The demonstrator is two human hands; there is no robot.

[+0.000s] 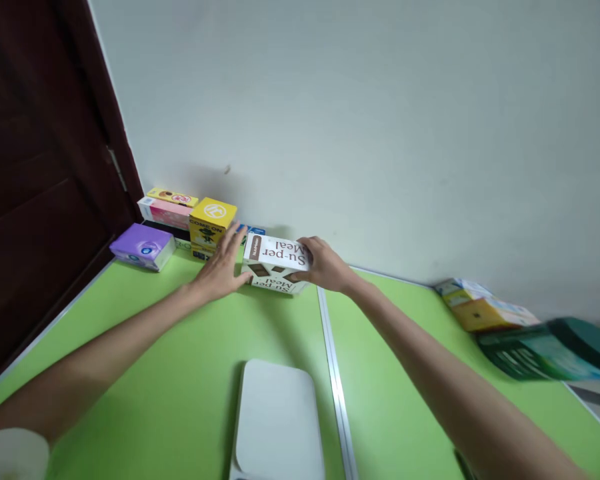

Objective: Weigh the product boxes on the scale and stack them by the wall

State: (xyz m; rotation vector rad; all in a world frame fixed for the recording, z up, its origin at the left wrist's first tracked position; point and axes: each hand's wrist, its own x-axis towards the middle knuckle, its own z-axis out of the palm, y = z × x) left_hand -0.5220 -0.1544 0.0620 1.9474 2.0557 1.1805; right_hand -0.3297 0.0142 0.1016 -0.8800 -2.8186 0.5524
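A white carton [277, 257] printed "Su-per Meal" in brown, its lettering upside down from here, is near the wall. My right hand [325, 263] grips its right end, thumb on the front face and fingers over the far side. At the carton's left end my left hand [220, 270] is open with fingers spread; its thumb tip is at the carton's corner, and I cannot tell whether it touches. Just behind the left fingers stands a yellow box [213, 223] marked "COME ON". A blue item [253, 230] shows partly behind the carton.
Left of the yellow box are a purple tissue pack [145, 247], a pink-and-white box [165, 212] and a flat yellow box [173, 196]. A white flat device [280, 420] lies in front on the green table [180, 393]. At right are a green tub [545, 350] and a yellow-blue box [480, 307].
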